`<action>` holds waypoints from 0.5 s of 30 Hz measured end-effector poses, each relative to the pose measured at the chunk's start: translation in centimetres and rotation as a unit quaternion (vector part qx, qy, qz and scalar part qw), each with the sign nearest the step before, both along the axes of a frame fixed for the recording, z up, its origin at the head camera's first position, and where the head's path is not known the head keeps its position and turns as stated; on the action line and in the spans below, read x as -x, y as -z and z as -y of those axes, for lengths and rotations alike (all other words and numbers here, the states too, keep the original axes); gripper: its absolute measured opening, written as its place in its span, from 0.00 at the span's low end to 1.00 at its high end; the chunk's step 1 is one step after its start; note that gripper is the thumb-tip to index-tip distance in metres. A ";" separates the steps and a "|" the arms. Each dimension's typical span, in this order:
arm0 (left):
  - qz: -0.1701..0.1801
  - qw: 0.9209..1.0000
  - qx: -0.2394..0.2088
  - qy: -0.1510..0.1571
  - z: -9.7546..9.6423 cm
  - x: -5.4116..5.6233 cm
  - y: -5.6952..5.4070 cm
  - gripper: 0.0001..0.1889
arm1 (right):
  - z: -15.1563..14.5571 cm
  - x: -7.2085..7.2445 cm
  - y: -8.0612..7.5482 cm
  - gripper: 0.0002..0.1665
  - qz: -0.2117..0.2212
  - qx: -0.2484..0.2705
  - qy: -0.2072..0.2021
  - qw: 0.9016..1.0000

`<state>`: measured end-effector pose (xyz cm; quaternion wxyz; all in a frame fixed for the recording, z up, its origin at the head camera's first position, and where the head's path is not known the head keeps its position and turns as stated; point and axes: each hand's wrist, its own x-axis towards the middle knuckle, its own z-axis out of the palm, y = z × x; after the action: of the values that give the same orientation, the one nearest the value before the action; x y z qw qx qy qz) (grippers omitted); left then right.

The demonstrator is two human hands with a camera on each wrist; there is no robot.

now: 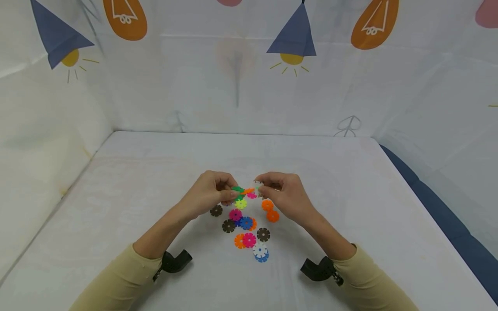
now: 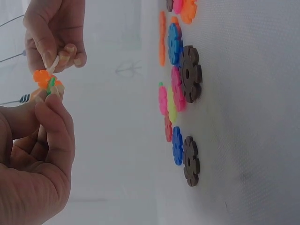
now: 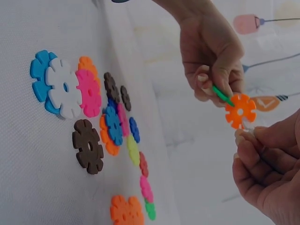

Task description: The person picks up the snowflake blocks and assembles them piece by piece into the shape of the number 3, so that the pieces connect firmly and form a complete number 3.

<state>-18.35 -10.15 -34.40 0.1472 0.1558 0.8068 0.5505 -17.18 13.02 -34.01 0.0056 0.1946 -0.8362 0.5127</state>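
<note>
In the head view, the left hand (image 1: 212, 189) pinches a green disc (image 1: 237, 189) and the right hand (image 1: 287, 195) a white piece (image 1: 257, 185), the hands slightly apart above the table (image 1: 128, 185); an orange disc (image 1: 247, 191) sits between, above loose discs (image 1: 235, 214). In the left wrist view, green and white meet the orange disc from opposite sides. In the right wrist view, the green disc stands edge-on to it; lining slots up squarely and pressing gently, left hand bracing, should seat white without twisting green loose.
</note>
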 end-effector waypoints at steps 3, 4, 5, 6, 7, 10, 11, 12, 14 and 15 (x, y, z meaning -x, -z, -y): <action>0.006 1.000 -0.001 0.007 0.0 0.1 0.0 0.04 | -0.2 0.2 0.0 0.11 0.006 0.001 0.002 1.000; 0.009 1.000 0.000 0.011 0.0 0.1 0.0 0.04 | -0.2 0.3 0.0 0.11 0.008 0.000 0.002 1.000; 0.011 1.000 0.001 0.015 0.1 0.2 0.0 0.04 | -0.2 0.4 0.1 0.11 0.010 0.001 0.001 1.000; 0.015 1.000 0.003 0.020 0.1 0.3 0.1 0.05 | -0.3 0.5 0.2 0.11 0.013 0.001 0.001 1.000; 0.019 1.000 0.006 0.024 0.1 0.3 0.1 0.05 | -0.3 0.6 0.3 0.11 0.016 0.001 0.002 1.000; 0.032 0.999 0.010 0.037 0.3 0.6 0.3 0.07 | -0.4 0.9 0.5 0.12 0.026 -0.001 -0.001 1.000; 0.036 0.998 0.010 0.040 0.5 0.7 0.3 0.07 | -0.4 0.9 0.6 0.12 0.028 -0.001 -0.002 1.000; 0.041 0.998 0.009 0.045 0.6 0.8 0.4 0.08 | -0.5 1.0 0.7 0.12 0.030 -0.001 -0.003 1.000; 0.054 0.997 0.009 0.056 0.7 0.9 0.4 0.09 | -0.5 1.1 0.8 0.12 0.034 0.001 -0.004 0.999; 0.059 0.996 0.011 0.061 0.8 0.9 0.3 0.10 | -0.5 1.1 0.8 0.12 0.035 0.001 -0.006 0.999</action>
<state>-19.25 -10.97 -34.73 0.2300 0.1702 0.7918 0.5396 -18.30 13.53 -34.79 -0.0268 0.1818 -0.8341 0.5201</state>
